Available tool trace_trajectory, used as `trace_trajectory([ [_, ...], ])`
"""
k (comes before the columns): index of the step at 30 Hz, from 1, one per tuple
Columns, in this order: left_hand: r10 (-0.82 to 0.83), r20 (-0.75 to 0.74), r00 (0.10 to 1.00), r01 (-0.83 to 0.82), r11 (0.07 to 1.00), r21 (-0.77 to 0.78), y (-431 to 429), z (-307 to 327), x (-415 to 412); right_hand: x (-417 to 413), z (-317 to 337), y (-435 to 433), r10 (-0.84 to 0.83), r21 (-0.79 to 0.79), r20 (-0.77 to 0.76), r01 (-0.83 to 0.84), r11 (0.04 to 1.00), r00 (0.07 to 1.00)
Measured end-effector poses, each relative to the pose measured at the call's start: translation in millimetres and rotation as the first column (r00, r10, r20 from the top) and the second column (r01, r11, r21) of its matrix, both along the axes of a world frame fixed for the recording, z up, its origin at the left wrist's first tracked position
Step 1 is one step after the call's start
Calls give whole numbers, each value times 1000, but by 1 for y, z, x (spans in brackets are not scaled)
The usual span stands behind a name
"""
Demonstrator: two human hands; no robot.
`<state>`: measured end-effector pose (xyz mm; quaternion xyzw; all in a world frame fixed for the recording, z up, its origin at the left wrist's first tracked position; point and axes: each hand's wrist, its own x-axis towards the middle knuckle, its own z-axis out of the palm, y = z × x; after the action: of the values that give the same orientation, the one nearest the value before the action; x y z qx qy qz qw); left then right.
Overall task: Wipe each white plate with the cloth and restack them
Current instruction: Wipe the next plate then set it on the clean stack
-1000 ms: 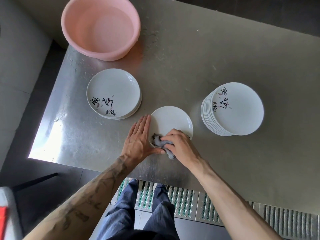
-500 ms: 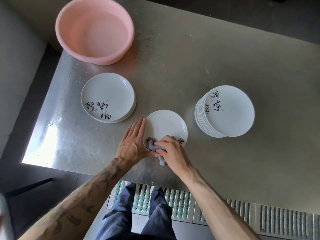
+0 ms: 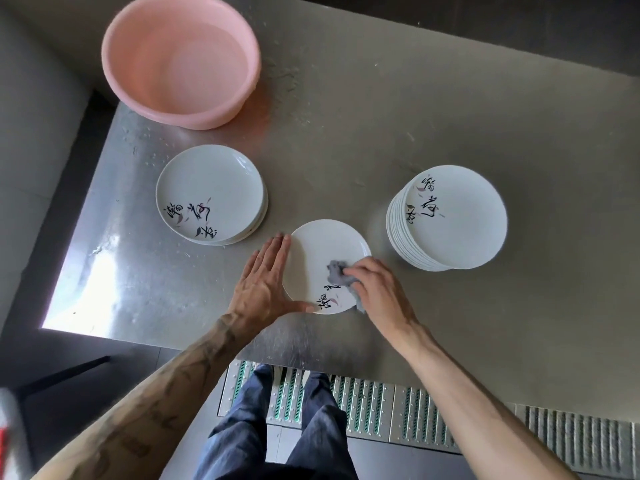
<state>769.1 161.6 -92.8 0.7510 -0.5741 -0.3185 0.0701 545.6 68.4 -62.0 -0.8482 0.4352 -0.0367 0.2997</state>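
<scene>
A single white plate (image 3: 322, 251) with black brush lettering lies flat on the steel table near its front edge. My right hand (image 3: 377, 289) grips a small grey cloth (image 3: 337, 271) and presses it onto the plate's right side. My left hand (image 3: 265, 278) lies flat with straight fingers against the plate's left rim, thumb along its near edge. A low stack of white plates (image 3: 211, 194) sits to the left. A tall stack of white plates (image 3: 450, 218) stands to the right.
A pink plastic basin (image 3: 181, 60) stands at the table's (image 3: 450, 98) back left. The table's left edge drops to a dark floor. A metal floor grate (image 3: 381, 407) and my legs show below the front edge.
My right hand has slid the cloth from the plate's near left edge toward its right side, uncovering the lettering. My left hand stays flat on the left rim.
</scene>
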Motion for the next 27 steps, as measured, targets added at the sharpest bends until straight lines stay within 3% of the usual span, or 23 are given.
trace_trajectory([
  [4,7,-12,1000,-7,1000,-7,0,1,1,19,-3,-39,-6,-134,-37,1,991,999],
  [14,-31,7,999,31,1000,-2,1,2,1,4,-1,-19,26,-120,-76,-35,992,997],
  [21,-23,2,1000,23,1000,1,0,2,2,35,-7,-54,31,-166,-39,-37,985,999],
  [27,-35,15,999,35,999,0,0,1,3,8,-9,-22,-192,-141,-17,188,972,981],
])
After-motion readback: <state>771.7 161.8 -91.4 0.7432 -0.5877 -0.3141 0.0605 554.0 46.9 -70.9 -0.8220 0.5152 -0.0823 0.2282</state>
